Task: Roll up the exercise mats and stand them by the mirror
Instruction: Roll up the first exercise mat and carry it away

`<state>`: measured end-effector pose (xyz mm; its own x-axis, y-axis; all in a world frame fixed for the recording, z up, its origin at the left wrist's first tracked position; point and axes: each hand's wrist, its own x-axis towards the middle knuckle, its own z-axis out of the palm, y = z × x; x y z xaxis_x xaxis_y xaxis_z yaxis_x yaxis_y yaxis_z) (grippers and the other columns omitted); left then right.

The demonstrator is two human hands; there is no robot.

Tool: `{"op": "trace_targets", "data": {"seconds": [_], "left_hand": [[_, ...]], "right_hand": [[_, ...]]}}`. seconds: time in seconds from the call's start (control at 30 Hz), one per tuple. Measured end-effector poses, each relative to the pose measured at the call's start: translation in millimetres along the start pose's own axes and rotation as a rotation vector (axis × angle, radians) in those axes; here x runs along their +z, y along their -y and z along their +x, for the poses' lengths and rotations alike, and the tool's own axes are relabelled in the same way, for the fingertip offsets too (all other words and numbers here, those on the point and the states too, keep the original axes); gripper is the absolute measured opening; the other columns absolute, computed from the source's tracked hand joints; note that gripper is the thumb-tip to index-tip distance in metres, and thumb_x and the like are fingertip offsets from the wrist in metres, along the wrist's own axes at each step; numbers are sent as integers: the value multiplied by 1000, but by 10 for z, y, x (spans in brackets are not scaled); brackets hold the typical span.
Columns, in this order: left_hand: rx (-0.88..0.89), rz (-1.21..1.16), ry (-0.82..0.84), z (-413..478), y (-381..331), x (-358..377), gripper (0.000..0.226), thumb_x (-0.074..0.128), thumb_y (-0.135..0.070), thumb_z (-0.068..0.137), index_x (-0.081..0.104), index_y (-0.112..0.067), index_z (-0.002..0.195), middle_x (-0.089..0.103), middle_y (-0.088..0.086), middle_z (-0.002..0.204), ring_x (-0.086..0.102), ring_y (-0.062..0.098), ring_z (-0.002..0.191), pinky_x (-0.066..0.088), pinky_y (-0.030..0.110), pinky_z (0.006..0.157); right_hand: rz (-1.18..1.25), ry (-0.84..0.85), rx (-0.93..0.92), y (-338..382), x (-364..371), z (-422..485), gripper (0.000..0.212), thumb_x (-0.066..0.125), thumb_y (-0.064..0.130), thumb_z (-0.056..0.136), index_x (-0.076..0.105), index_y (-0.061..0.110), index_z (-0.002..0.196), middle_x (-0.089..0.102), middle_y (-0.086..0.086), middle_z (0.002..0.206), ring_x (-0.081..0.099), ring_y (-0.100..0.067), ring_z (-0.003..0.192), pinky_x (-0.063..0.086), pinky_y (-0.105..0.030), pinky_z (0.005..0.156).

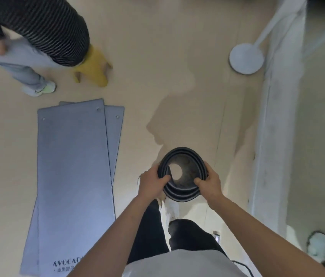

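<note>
A black rolled mat (185,191) stands on end in front of me, seen from above as a spiral with a hollow core. My left hand (152,183) grips its left rim with the thumb inside the roll. My right hand (210,183) grips the right rim the same way. Two grey mats (71,176) lie flat and stacked on the floor to the left, the lower one sticking out at the far right. The mirror (321,136) runs along the right side, behind a pale ledge (271,136).
Another person in a striped top (38,27) bends over at the far left, holding a yellow cloth (92,68). A round white stand base (246,58) sits near the mirror ledge. A small metal object (216,235) lies by my right leg.
</note>
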<state>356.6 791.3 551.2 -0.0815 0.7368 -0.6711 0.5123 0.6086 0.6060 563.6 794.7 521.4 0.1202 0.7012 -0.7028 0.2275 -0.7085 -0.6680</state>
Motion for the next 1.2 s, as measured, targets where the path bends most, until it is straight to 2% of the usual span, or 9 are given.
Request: {"op": "trace_targets", "data": {"seconds": [0.07,0.17,0.37,0.6,0.73,0.8,1.07,1.13,1.2], "left_hand": [[66,27,41,223,-426,-38,23,69,-26,92,61,-28,113,61,-20,82,57,-3,74,37,8,58],[139,68,93,624,-1032,-127,31,68,-27,90,65,-30,121,66,-18,85,60,1,76,36,9,60],[254,109,167,1613,-2135,-268,23,73,-31,84,69,-33,107,74,-11,93,69,11,86,55,30,76],[422,328,297,2563,-3592,-337,10,69,-26,86,69,-28,96,69,-7,77,60,5,68,39,20,57],[484,449,380,3003,-4358,-121,12,69,-24,86,71,-24,98,65,-11,71,60,5,65,35,15,53],[507,521,403,3229,-4682,37,14,69,-25,86,72,-23,100,64,-11,71,57,2,64,35,15,53],[504,708,483,4101,-5775,738,18,69,-24,88,70,-25,106,73,-1,84,68,20,79,47,31,65],[516,726,502,4288,-6027,890,22,70,-24,88,70,-25,111,75,-1,89,68,18,81,48,31,66],[535,741,522,4484,-6258,1033,30,70,-22,88,70,-28,117,75,-3,92,67,16,82,46,30,66]], "right_hand": [[68,-75,11,278,-215,98,74,60,-11,82,53,24,147,71,0,123,69,-21,111,57,-52,99],[149,-175,16,701,-465,346,74,60,-14,84,51,22,148,70,-5,125,69,-25,112,58,-54,97],[226,-330,24,1611,-900,978,69,58,-13,84,56,24,142,72,-6,116,71,-29,107,60,-53,92],[329,-472,54,2500,-1466,1625,62,63,-6,80,62,30,130,74,-2,101,73,-27,94,63,-56,82],[463,-525,111,2775,-1896,1985,60,66,-6,84,58,29,131,71,-5,103,73,-27,89,64,-39,61],[511,-545,125,2861,-2100,2209,62,67,-6,83,56,32,132,71,-6,104,74,-29,88,63,-38,58],[656,-635,184,3024,-2773,3224,74,65,-1,75,55,68,100,74,2,98,74,-28,88,63,-57,75],[680,-662,205,3127,-2940,3428,74,64,-3,77,56,63,108,72,4,98,73,-27,89,62,-57,75],[735,-689,233,3232,-3095,3626,72,62,-6,78,56,40,134,71,5,103,71,-25,94,61,-56,82]]}}
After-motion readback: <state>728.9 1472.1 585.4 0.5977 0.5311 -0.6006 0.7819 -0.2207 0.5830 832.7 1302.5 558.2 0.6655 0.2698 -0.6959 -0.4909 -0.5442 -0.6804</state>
